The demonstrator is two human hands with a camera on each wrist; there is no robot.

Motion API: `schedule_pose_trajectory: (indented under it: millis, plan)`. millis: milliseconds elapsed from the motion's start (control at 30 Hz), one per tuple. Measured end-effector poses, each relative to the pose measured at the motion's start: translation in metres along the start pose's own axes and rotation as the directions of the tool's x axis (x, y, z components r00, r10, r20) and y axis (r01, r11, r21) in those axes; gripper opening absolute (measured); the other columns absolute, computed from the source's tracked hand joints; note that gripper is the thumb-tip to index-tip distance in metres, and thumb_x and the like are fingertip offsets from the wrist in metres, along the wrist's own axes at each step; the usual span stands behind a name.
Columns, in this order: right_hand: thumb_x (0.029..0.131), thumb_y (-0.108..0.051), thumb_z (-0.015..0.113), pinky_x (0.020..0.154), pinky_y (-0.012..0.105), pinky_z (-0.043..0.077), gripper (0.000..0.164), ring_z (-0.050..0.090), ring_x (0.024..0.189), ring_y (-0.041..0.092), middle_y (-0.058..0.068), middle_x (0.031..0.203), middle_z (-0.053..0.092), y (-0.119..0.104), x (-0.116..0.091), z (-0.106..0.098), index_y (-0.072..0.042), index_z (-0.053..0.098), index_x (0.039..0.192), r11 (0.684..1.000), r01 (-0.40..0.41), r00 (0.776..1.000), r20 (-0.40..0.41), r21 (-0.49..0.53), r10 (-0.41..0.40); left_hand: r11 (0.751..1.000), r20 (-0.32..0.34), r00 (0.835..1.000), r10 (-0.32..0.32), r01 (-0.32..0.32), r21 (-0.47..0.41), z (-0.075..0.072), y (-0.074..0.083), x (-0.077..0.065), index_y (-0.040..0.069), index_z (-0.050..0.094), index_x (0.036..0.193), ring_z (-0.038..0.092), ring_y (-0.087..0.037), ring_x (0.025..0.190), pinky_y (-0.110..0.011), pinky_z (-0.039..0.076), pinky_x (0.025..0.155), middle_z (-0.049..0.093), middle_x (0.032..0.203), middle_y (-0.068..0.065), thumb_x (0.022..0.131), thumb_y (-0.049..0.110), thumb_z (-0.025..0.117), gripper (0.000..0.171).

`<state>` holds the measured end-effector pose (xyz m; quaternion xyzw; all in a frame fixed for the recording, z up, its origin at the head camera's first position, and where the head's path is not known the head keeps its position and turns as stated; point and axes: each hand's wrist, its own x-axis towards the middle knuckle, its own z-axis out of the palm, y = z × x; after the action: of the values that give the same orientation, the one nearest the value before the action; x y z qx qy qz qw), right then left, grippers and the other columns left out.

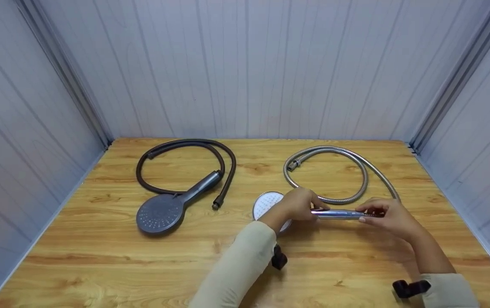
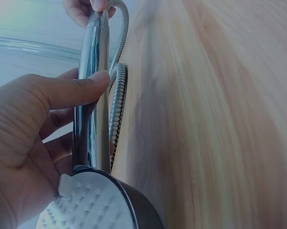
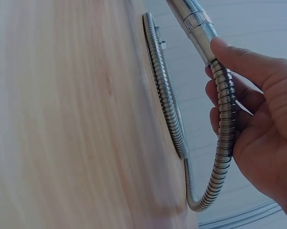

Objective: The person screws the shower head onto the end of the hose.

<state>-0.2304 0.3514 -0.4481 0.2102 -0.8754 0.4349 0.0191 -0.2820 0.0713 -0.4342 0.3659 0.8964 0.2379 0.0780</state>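
A chrome shower head (image 1: 334, 213) with a white nozzle face lies across the front right of the table. Its handle is gripped by my left hand (image 1: 298, 204), thumb on one side and fingers curled round the other in the left wrist view. At the handle's far end, my right hand (image 1: 392, 216) pinches the connector (image 3: 203, 40) where the silver hose (image 3: 224, 109) meets the handle. From there the ribbed hose bends down and loops on the table behind both hands. In the head view, my left hand and sleeve hide part of the nozzle face.
To the left lies a dark grey shower head (image 1: 160, 214), face up, joined to a coiled dark hose (image 1: 232, 164). The silver hose's loose end (image 1: 294, 165) rests inside its coil. White panel walls (image 1: 245, 68) enclose the wooden table (image 1: 112, 265) at the back and sides.
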Motion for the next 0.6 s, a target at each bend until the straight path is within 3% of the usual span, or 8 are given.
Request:
schedule_pose_trajectory:
  millis: [267, 600]
  plan:
    - [0.086, -0.012, 0.075, 0.061, 0.026, 0.048, 0.019, 0.058, 0.074, 0.016, 0.008, 0.094, 0.069, -0.001, -0.003, -0.005, -0.007, 0.074, 0.104, 1.000, -0.022, 1.000, -0.001, -0.002, 0.022, 0.999, 0.010, 0.999, -0.038, 0.038, 0.016, 0.002, 0.007, 0.007, 0.031, 0.075, 0.112, 0.057, -0.002, 0.086, -0.016, 0.044, 0.071, 0.070, 0.101, 0.016, 0.079, 0.015, 0.081, 0.037]
    - [0.085, -0.011, 0.076, 0.061, 0.027, 0.048, 0.019, 0.058, 0.073, 0.014, 0.006, 0.092, 0.068, 0.005, -0.003, -0.011, -0.007, 0.074, 0.103, 0.993, -0.066, 0.997, 0.023, -0.094, 0.069, 0.991, -0.030, 0.999, -0.026, 0.030, 0.130, 0.012, 0.014, 0.017, 0.036, 0.072, 0.115, 0.061, -0.003, 0.097, -0.017, 0.046, 0.079, 0.069, 0.110, 0.016, 0.081, 0.019, 0.080, 0.039]
